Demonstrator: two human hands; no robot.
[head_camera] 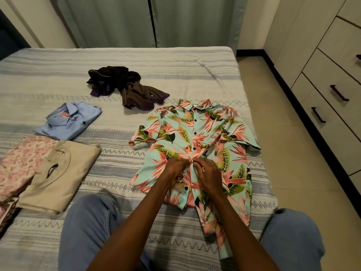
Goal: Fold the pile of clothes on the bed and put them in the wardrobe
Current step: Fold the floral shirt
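The flowery shirt (195, 145) is lying flat on the bed (117, 61), collar pointing away. Both hands – left hand (173, 169), right hand (210, 176) – are meeting at its middle, fingers (187, 163) pinching the button strip – equally near.

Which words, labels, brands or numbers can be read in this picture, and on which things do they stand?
None can be read.
The folded blue shirt has a striped, flag-like collar label without legible text.
The floral shirt, gripped by both hands, shows only its print.
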